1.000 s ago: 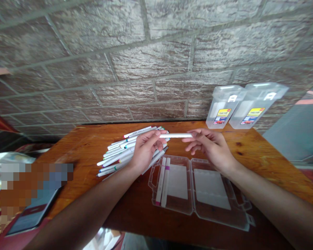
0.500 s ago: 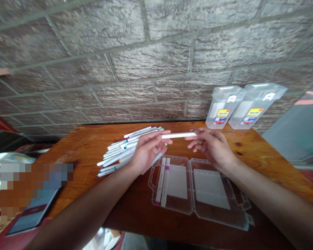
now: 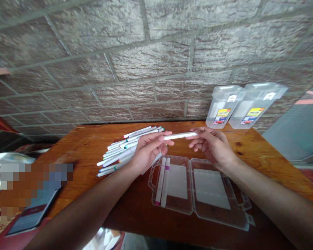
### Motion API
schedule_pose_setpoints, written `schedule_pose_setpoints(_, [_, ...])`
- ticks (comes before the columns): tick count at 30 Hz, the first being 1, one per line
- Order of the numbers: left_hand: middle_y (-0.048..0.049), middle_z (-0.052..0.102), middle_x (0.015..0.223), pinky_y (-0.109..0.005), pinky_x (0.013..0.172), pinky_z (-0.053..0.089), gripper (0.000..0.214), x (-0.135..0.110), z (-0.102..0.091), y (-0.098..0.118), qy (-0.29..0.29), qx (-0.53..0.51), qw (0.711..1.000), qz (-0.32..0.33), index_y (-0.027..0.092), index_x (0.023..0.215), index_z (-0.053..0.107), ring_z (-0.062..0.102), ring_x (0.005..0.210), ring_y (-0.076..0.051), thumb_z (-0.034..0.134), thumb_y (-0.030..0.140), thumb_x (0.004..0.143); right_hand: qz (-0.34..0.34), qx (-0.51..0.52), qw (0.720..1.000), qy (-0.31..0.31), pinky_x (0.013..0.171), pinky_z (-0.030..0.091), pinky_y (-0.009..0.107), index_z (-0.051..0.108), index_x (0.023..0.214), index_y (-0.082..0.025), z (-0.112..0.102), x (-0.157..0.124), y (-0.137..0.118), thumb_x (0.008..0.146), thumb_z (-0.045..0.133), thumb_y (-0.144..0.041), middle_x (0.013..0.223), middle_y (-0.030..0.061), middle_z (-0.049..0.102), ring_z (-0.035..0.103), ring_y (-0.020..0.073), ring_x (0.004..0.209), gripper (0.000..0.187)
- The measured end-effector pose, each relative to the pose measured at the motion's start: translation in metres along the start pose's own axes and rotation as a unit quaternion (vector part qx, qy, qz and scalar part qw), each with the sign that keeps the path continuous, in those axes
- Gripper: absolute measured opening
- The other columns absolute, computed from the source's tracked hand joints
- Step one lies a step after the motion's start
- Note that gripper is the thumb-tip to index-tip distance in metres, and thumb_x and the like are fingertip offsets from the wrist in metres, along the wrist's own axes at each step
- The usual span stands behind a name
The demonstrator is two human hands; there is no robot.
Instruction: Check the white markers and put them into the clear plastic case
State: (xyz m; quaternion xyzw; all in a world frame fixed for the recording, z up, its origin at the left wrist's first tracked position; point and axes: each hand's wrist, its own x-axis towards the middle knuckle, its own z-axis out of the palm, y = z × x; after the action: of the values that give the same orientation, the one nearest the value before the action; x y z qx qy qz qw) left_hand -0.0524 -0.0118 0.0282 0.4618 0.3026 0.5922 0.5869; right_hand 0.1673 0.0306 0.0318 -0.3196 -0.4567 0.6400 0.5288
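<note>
A white marker (image 3: 181,135) is held nearly level above the table, one end in each hand. My left hand (image 3: 149,151) pinches its left end between thumb and fingers. At the other end, my right hand (image 3: 215,146) grips it with thumb and forefinger, the remaining fingers loosely curled. Below them lies an unfolded clear plastic case (image 3: 191,205), with two white markers (image 3: 163,184) side by side along its left edge; purple marks show on them. Left of my left hand spreads a pile of white markers (image 3: 120,152) with coloured ends, partly hidden by that hand.
Two clear plastic boxes (image 3: 221,104) with yellow labels stand against the stone-patterned wall (image 3: 167,59) at the back right. A phone or tablet (image 3: 33,211), partly blurred out, lies at the left of the wooden table (image 3: 78,146).
The marker's left end has dipped slightly and shifted a little to the right, along with my left hand. My right hand stays almost in place.
</note>
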Motion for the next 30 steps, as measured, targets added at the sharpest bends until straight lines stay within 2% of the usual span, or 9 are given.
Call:
schedule_pose_setpoints(13, [-0.01, 0.08, 0.08, -0.023, 0.053, 0.043, 0.028, 0.0035, 0.0032, -0.002, 0.052, 0.054, 0.997, 0.006, 0.016, 0.099, 0.083, 0.054, 0.052, -0.008, 0.084, 0.035, 0.079, -0.04, -0.029, 0.999, 0.011, 0.046, 0.054, 0.023, 0.077, 0.086, -0.016, 0.0007, -0.0008, 0.0013, 0.079, 0.084, -0.038, 0.079, 0.0092, 0.081, 0.072, 0.016, 0.054, 0.024])
schedule_pose_setpoints(21, [-0.0061, 0.077, 0.076, -0.024, 0.054, 0.045, 0.022, 0.0051, -0.0026, -0.0062, 0.059, 0.12, 0.991, 0.022, 0.018, 0.097, 0.082, 0.056, 0.053, -0.009, 0.082, 0.034, 0.081, -0.094, -0.094, 0.991, -0.004, 0.047, 0.057, 0.026, 0.077, 0.087, -0.017, -0.0002, -0.0039, 0.0026, 0.081, 0.083, -0.042, 0.08, 0.0082, 0.081, 0.072, 0.0172, 0.055, 0.026])
schedule_pose_setpoints(30, [-0.0056, 0.076, 0.073, -0.023, 0.055, 0.044, 0.019, 0.006, -0.0031, -0.0085, 0.049, 0.137, 0.989, 0.031, 0.017, 0.093, 0.081, 0.057, 0.054, -0.009, 0.084, 0.031, 0.08, -0.116, -0.166, 0.979, -0.021, 0.048, 0.056, 0.026, 0.077, 0.087, -0.017, 0.0026, -0.0071, 0.0044, 0.081, 0.085, -0.043, 0.065, 0.0046, 0.075, 0.069, 0.0163, 0.053, 0.028])
